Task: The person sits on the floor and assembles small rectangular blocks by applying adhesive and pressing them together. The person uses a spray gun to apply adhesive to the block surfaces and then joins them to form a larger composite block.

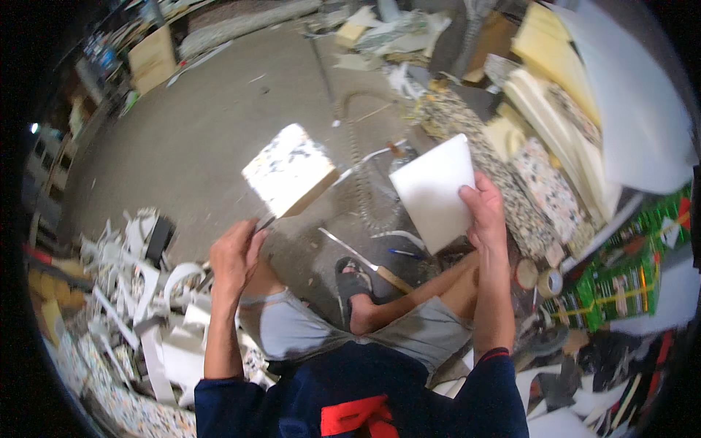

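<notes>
Your shirt (pixel 292 405) is nearest. Your left hand (pixel 235 252) grips a thin dark piece (pixel 265 221); the speckled block (pixel 288 169) sits beyond those fingertips, at its end. Your right hand (pixel 485 208) clasps the white sheet's (pixel 432 186) right edge, thumb on top.

Dim light, bright spot (pixel 34 128) at far left, speckled block (pixel 288 166) overexposed, soft blur, black fisheye rim

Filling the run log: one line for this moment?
left hand: pinching dark piece by speckled block | right hand: holding white panel | floor: wooden-handled blade near sandal
</notes>
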A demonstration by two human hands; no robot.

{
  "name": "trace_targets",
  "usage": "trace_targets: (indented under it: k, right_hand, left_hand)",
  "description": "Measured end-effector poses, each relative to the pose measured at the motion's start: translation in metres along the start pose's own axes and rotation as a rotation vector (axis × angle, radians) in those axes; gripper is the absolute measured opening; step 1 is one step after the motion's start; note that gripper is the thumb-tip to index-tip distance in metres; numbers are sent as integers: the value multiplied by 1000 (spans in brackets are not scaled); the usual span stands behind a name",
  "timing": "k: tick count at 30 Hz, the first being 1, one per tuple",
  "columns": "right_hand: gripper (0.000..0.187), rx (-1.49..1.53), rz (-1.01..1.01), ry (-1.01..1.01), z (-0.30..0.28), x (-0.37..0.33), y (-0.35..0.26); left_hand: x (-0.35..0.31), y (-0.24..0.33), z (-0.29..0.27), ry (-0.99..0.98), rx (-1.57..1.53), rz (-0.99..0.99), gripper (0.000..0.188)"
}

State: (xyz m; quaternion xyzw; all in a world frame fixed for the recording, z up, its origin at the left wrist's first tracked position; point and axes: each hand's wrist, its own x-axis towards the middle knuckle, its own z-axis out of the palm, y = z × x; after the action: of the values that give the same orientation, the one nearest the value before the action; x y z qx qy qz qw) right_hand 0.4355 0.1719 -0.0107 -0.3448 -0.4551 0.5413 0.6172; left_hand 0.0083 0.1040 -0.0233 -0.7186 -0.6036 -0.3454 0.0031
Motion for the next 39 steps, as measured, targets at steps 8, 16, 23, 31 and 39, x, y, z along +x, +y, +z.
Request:
trace_targets:
  k: [8, 16, 23, 31, 39]
  right_hand:
    - [31, 90, -1, -133, 70, -5, 46]
    - [32, 167, -28, -123, 110, 5, 75]
    - [26, 184, -7, -74, 121, -2, 84]
    - [26, 152, -4, -13, 122, -6, 92]
    - [32, 178, -21, -15, 128, -5, 86]
  left_hand:
    - [-20, -10, 6, -122, 141, 103, 17]
    - [-18, 6, 1, -85, 237, 158, 14]
    - [-16, 10, -2, -107, 252, 165, 16]
    - [-13, 10, 1, -97, 202, 175, 16]
    - [-13, 10, 0, -117, 215, 142, 16]
